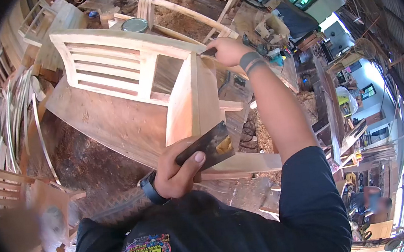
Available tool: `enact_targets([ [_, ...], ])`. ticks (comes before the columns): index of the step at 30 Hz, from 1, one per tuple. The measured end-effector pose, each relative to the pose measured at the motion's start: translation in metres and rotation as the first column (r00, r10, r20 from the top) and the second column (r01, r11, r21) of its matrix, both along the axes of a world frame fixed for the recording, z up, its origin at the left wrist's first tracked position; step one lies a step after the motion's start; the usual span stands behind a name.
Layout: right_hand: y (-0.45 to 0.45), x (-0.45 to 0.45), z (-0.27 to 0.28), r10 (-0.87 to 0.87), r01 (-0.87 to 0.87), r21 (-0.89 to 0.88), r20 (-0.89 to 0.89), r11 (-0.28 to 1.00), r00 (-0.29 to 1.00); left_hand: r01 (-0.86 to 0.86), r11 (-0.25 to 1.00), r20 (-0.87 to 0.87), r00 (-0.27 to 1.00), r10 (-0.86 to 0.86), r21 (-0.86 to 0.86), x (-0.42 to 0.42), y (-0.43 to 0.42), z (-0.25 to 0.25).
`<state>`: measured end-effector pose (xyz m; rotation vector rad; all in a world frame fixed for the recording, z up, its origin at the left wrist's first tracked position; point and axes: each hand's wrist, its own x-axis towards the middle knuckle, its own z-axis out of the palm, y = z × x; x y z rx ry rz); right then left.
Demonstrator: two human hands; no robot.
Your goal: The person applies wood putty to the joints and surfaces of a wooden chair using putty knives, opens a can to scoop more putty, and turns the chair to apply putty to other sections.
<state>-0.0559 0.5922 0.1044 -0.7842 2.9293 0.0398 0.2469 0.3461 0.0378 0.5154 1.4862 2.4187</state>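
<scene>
Clamping a dark plate [202,150] with a yellowish dab [224,145] in my left hand [176,172], 6 o'clock; right hand [227,52] up at 1 o'clock, pinching some small dark thing [210,52] by the slatted wooden frame [164,48].

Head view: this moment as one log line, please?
left hand: holds dark flat plate with yellowish patch; right hand: holds small dark piece at corner of pale slatted wooden frame

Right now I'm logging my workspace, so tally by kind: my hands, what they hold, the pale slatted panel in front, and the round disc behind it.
Hands: 2 (left hand, right hand)
Dark plate in left hand: 1
Small dark piece at right hand: 1, kind unclear
Pale slatted panel: 1
Round disc: 1
Total: 6
</scene>
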Motion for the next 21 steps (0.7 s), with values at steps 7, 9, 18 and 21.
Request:
enact_targets([
  [7, -0.014, 0.005, -0.008, -0.102, 0.105, -0.045, 0.068, 0.993, 0.992, -0.020, 0.998, -0.014, 1.000, 0.020, 0.053, 0.000, 0.003, -0.007],
  [9, -0.019, 0.012, -0.010, -0.118, 0.122, -0.041, 0.092, 0.992, 0.989, -0.003, 0.999, -0.010, 1.000, 0.003, 0.049, -0.001, 0.002, -0.006],
  [18, -0.018, 0.003, -0.002, -0.208, 0.218, -0.003, 0.291, 0.976, 0.934, -0.026, 0.993, -0.028, 0.999, 0.029, 0.117, -0.004, 0.008, -0.017],
  [21, -0.023, 0.001, 0.003, -0.233, 0.237, 0.024, 0.315, 0.971, 0.920, -0.002, 0.984, -0.028, 1.000, 0.007, 0.178, -0.005, 0.009, -0.022],
])
